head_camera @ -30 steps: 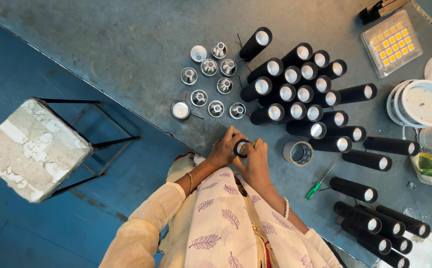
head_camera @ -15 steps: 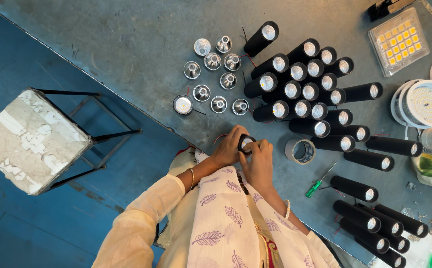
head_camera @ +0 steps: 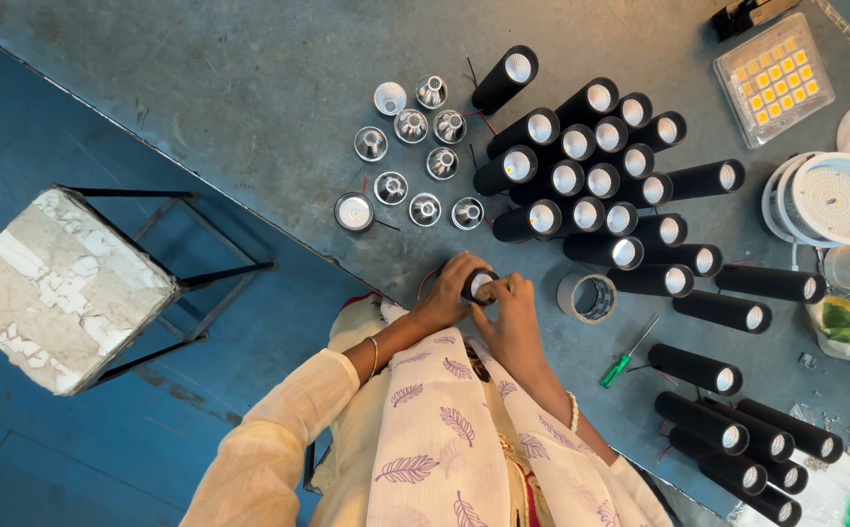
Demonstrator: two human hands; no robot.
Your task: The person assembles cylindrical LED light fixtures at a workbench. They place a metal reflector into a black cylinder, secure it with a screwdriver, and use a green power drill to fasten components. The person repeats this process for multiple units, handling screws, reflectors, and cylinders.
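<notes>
Both my hands meet at the near edge of the grey table. My left hand and my right hand together grip one black cylinder lamp, its pale round face turned up toward me. A thin red wire curls out beside my left hand. Just right of my hands stands a roll of tape. Beyond them lies a pile of black cylinder lamps and a cluster of small silver reflector cups.
A green-handled screwdriver lies to the right of my hands. More black cylinders sit at the right. A square LED panel and round white LED plates are at the far right. A worn white stool stands on the blue floor, left.
My hands stay on the same lamp, with only slight finger shifts. The view has drifted a little.
</notes>
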